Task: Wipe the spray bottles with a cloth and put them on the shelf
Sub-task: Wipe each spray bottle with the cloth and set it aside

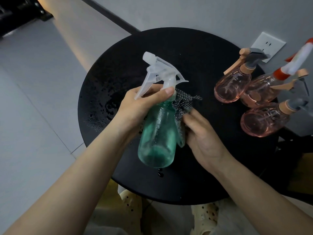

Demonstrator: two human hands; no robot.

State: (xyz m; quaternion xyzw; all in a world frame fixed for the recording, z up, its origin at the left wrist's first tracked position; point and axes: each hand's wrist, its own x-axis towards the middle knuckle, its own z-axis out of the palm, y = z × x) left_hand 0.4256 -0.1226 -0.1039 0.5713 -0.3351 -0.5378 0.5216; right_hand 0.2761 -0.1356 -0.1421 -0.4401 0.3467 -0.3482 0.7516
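Over the wet left tabletop (101, 92), the left hand (135, 106) curls its fingers round the green spray bottle's (157, 133) neck; droplets could let it slip. Right hand (201, 133) pinches the checked cloth (183, 107) against it. Far right, pink bottles (232, 87) crowd the edge; a swing could topple them.

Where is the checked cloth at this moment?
Head view, centre: the checked cloth is pressed by the right hand against the green spray bottle, above the black round table.
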